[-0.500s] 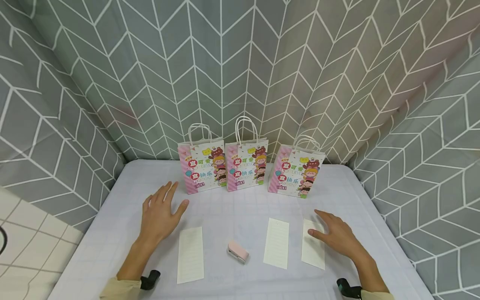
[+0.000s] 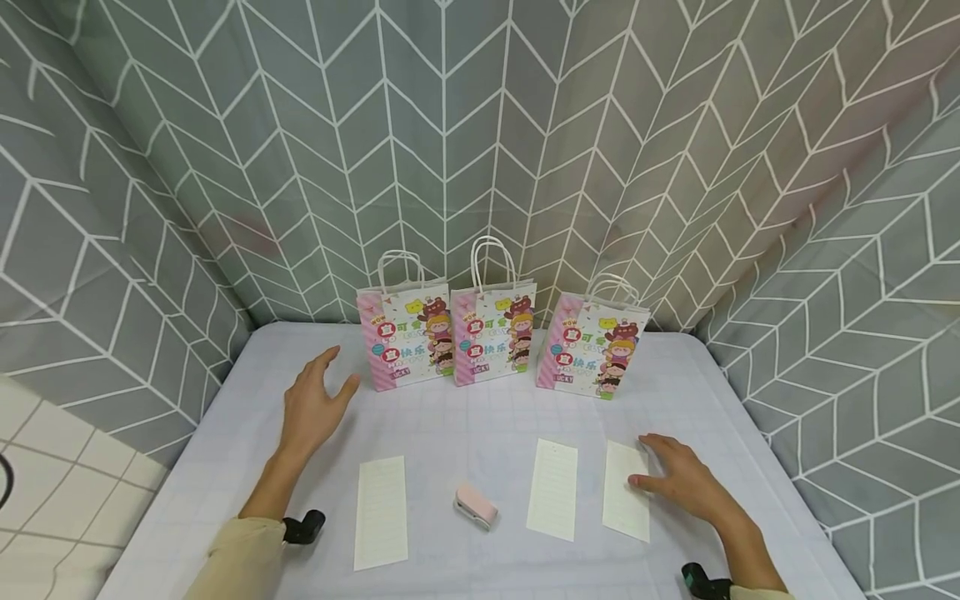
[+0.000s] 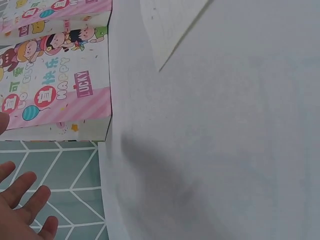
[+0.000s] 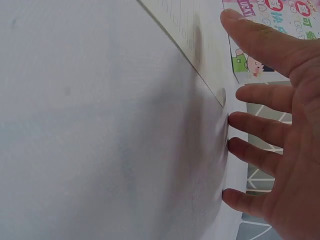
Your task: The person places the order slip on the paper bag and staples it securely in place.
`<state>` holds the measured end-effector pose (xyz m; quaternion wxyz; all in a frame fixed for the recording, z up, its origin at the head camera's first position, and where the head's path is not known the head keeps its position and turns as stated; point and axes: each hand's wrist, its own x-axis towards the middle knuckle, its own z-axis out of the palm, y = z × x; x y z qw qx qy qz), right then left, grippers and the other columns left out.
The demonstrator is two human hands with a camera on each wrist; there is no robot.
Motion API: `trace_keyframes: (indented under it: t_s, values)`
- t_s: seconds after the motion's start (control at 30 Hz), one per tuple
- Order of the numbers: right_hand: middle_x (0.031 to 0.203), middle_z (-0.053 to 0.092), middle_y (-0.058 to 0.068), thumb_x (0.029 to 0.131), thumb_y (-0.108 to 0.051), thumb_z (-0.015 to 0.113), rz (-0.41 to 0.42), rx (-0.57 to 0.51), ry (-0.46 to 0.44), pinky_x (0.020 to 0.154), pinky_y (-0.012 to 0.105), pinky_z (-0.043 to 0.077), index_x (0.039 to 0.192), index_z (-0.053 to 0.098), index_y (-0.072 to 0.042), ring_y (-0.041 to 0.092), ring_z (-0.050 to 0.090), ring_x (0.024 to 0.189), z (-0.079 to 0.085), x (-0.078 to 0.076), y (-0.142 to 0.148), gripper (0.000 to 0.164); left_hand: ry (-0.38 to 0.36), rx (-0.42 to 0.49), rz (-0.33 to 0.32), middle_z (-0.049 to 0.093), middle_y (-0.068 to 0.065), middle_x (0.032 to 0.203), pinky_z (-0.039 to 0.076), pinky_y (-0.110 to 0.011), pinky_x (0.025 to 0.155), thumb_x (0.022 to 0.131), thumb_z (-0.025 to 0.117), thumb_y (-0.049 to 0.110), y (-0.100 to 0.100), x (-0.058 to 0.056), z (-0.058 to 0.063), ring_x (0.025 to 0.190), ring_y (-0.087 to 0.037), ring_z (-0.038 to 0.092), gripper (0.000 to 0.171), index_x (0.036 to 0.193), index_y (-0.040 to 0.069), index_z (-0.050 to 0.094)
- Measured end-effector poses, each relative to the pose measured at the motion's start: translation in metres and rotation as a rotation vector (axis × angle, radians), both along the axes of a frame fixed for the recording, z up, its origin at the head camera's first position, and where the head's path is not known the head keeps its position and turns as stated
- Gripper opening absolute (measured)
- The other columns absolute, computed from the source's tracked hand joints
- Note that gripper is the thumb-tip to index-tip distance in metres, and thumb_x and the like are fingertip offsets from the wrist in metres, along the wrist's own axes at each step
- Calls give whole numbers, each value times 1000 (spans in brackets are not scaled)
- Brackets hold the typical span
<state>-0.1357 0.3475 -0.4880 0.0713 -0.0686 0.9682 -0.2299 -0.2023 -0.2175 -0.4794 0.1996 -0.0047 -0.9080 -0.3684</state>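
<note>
My left hand hovers left of the paper gift bags, its fingers spread loosely around nothing. The left gift bag is the nearest thing to it and shows large in the left wrist view. On the right, my right hand is over the edge of the rightmost lined paper slip, thumb apart from the fingers and nothing held. Another lined slip lies just left of that one, and a third slip lies nearer the left arm. Between them sits a small pink stapler.
Beside the left bag stand a middle gift bag and a tilted right gift bag, all with white handles. A white cloth covers the table. Grey patterned curtains close in the back and sides.
The left hand has drawn back slightly, away from the left bag. The right hand has shifted a little to the right and down. Bags, slips and stapler lie as before.
</note>
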Motion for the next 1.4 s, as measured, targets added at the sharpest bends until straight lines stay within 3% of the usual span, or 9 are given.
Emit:
trace_keyframes:
  t_s: [0.13,0.37,0.63,0.9,1.4]
  values:
    - [144,46,30,81,-51,79,-17,21,-20,98,74,33,137,55,4,56,39,132,-1,-1,1,82,-13,15,2,46,-25,150,29,-71,100,98,64,36,1,-9,1,133,-46,46,66,151,5,41]
    - [147,44,29,80,-48,81,-39,78,-46,95,77,32,135,58,3,55,38,133,-8,-2,2,79,-20,62,-10,25,-21,163,24,-74,106,97,65,37,5,-23,7,145,-48,30,80,159,8,24]
    - [147,45,28,79,-46,82,-42,84,-29,94,78,31,128,63,0,54,37,133,-7,-3,1,70,-88,102,-25,30,-22,161,24,-71,109,98,62,46,12,-32,11,144,-44,33,86,162,13,16]
    - [147,45,27,79,-43,82,-45,80,-14,93,79,31,122,66,-3,54,38,133,-8,-1,1,61,-76,146,-61,32,-14,162,24,-65,113,98,63,41,15,-39,10,147,-37,33,85,161,10,16]
    - [145,48,27,79,-37,83,-39,88,29,90,79,34,114,71,-9,54,41,131,-11,0,0,46,-67,228,-85,56,-14,144,29,-63,110,99,64,32,24,-38,11,133,-37,50,75,159,14,23]
